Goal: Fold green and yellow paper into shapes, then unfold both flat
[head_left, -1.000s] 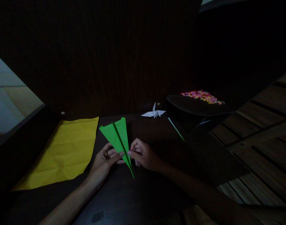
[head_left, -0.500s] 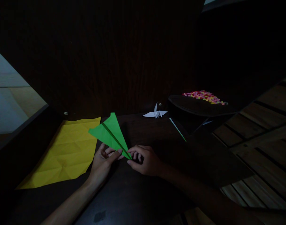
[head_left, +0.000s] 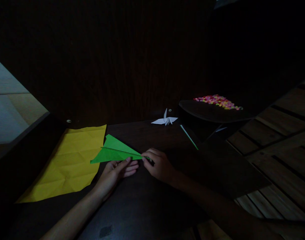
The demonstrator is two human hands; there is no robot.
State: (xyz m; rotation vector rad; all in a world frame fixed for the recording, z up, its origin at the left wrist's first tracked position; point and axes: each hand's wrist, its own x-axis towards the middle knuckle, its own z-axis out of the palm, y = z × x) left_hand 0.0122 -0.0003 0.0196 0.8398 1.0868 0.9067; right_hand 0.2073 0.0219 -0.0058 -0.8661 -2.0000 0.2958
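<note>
- The folded green paper (head_left: 119,146) is in both hands above the table (head_left: 142,210), its point to the right, its wide end in front of the yellow sheet's right edge; whether they touch, I cannot tell.
- Left hand (head_left: 115,171): thumb on the paper's near edge, fingers beneath, pinching it.
- Right hand (head_left: 159,164): thumb and fingers closed on the pointed end.
- Far right, a rounded shelf (head_left: 204,111) bears a heap of small pink, red and yellow pieces (head_left: 214,100).
- On the table: the creased yellow sheet (head_left: 67,163) at left, a white paper crane (head_left: 164,121) at the far side, a thin strip (head_left: 189,137) right of it.
</note>
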